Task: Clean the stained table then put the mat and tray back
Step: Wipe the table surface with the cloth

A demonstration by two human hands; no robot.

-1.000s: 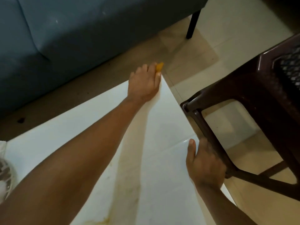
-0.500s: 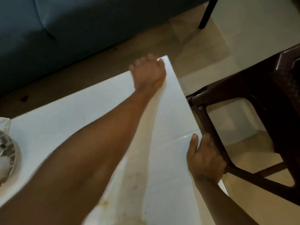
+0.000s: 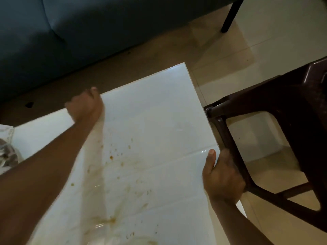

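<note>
The white glossy table (image 3: 159, 112) carries brown-yellow stains and splatter (image 3: 115, 167) from its middle to the near edge. My left hand (image 3: 85, 106) lies blurred on the far left part of the tabletop, its fingers curled under; the yellow sponge seen earlier is hidden beneath it. On the right, my right hand (image 3: 223, 177) grips the table's edge, with the thumb on top and the fingers round the side. A patterned item (image 3: 7, 152), perhaps the tray or mat, pokes in at the left border.
A dark brown plastic chair (image 3: 283, 124) stands tight against the table's right side. Along the far side runs a blue-grey sofa (image 3: 88, 32), one black leg (image 3: 230, 18) on the beige tiled floor (image 3: 274, 41).
My left hand has swept from the table's far right corner leftwards along the far edge. The right hand has kept its hold on the edge. The view has tipped down, showing more stains.
</note>
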